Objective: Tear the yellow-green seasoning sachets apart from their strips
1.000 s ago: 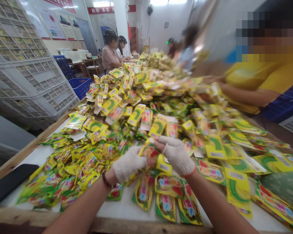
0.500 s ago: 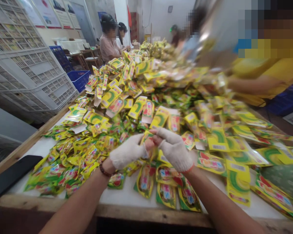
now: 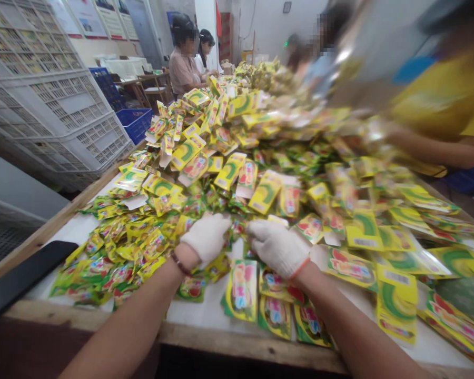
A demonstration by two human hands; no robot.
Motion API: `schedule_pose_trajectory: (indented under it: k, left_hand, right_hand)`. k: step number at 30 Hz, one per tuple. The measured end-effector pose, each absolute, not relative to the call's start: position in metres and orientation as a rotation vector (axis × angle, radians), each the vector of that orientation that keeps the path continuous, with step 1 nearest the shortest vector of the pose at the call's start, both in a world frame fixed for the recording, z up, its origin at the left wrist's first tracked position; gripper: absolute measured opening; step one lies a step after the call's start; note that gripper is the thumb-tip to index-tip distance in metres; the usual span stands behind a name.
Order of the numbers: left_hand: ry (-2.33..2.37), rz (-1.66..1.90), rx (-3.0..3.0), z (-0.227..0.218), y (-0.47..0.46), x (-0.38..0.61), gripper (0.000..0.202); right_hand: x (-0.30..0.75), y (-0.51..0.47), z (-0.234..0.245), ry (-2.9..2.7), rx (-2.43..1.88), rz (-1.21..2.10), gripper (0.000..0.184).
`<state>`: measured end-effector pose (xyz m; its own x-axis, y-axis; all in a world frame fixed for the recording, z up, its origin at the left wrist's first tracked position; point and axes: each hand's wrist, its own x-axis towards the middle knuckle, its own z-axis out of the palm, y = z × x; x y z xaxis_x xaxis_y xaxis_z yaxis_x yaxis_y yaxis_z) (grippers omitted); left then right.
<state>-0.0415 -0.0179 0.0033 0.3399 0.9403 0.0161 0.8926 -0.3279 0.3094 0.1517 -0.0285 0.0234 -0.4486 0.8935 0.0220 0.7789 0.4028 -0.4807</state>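
Note:
My left hand (image 3: 208, 238), in a white knit glove, is over the edge of a heap of small candy packets (image 3: 142, 242); its fingers curl inward and are partly hidden. My right hand (image 3: 278, 247), gloved the same way, sits a little to the right with fingers bent together. Whether either hand grips anything cannot be made out. Green and yellow packets show in the gap between the hands. Just below lies a flat printed carton (image 3: 240, 289) with fruit pictures, its pale end toward my hands. More printed packs (image 3: 274, 316) lie beside it at the front.
Yellow cartons (image 3: 266, 192) pile up across the wooden-edged table (image 3: 205, 339). A dark phone-like slab (image 3: 27, 279) rests at the left corner. White crates (image 3: 59, 105) stack at left, a blue crate (image 3: 136, 123) behind. A person in yellow (image 3: 438, 116) works at right; others sit farther back.
My hands were together on a small printed pack; now they are apart, slightly farther left and right. A brighter carton now lies at the front below them. The view has shifted slightly.

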Motion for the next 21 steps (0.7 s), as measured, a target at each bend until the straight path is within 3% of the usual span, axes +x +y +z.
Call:
schedule_pose_trajectory:
  k: [5, 10, 14, 19, 21]
  left_hand:
    - [1.622, 0.434, 2.235, 0.011, -0.013, -0.038, 0.005]
    - [1.372, 0.836, 1.737, 0.034, -0.018, -0.029, 0.016]
    - [1.472, 0.572, 1.89, 0.039, -0.018, -0.041, 0.016]
    - [1.438, -0.175, 2.568, 0.027, -0.02, -0.058, 0.025]
    - [1.417, -0.316, 2.64, 0.023, -0.021, -0.058, 0.021]
  right_hand:
    - [0.15, -0.02, 0.014, -2.189, -1.488, 0.621, 0.013]
    - [0.145, -0.017, 0.009, -1.762, -1.204, 1.059, 0.025]
    - [0.147, -0.015, 0.005, -1.637, -1.179, 1.182, 0.019]
    - [0.158, -0.015, 0.005, -1.651, -1.271, 1.151, 0.018]
    - [0.159, -0.015, 0.006, -1.628, -1.265, 1.222, 0.02]
